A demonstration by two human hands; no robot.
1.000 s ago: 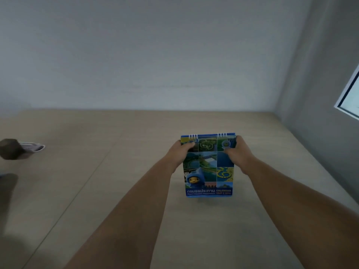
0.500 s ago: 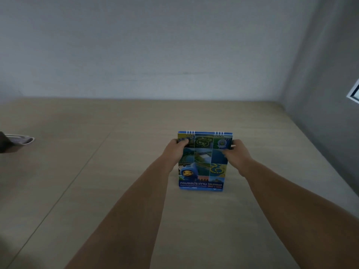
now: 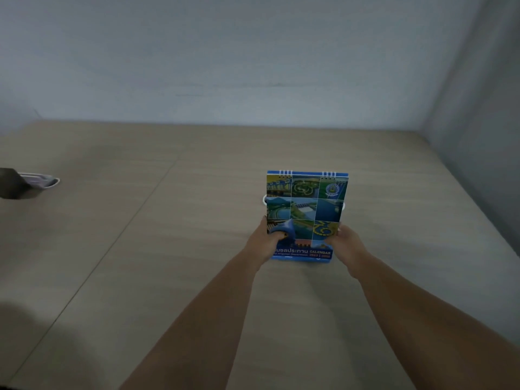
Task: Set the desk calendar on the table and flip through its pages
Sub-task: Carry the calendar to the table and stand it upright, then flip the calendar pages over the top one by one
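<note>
A spiral-bound desk calendar with a blue cover of green and blue photo tiles stands upright on the light wooden table, right of centre. My left hand grips its lower left edge, thumb over the cover. My right hand holds its lower right edge. The wire binding is at the top. The cover page is closed and faces me.
A dark object with a pale, flat piece lies at the table's left edge. A grey-blue wall runs along the back, and a side wall bounds the table on the right. A seam crosses the tabletop diagonally on the left.
Both hands have slid from the calendar's top corners down to its lower edges. The calendar now stands more upright, with its base on the table.
</note>
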